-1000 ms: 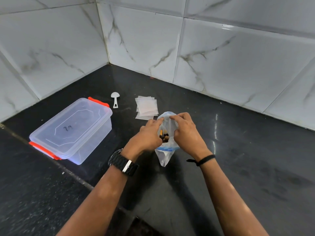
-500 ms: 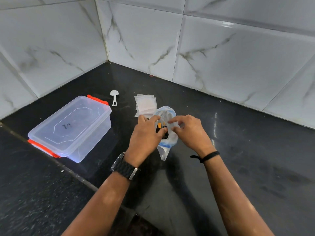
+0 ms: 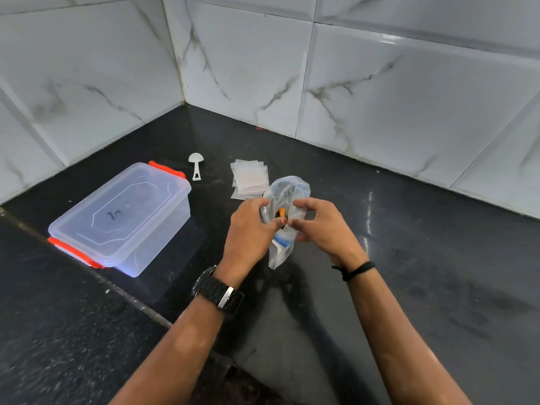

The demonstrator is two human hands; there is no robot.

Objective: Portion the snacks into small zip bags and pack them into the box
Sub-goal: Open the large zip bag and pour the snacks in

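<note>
A clear plastic snack bag (image 3: 287, 188) with blue print stands on the black counter between my hands; dark and orange snacks show through its open mouth. My left hand (image 3: 249, 229) grips the bag's left side with curled fingers. My right hand (image 3: 320, 222) pinches its right edge. A stack of small clear zip bags (image 3: 248, 179) lies flat just behind the snack bag. The clear plastic box (image 3: 122, 214) with orange latches sits to the left, its lid on.
A small white plastic scoop (image 3: 195, 165) lies between the box and the zip bags. Marble-tiled walls (image 3: 380, 97) close off the corner behind. A seam (image 3: 87, 270) crosses the black counter at the lower left.
Both hands have kept hold of the snack bag and shifted slightly on its mouth, which stands a little wider. The box, scoop and zip bags have not moved.
</note>
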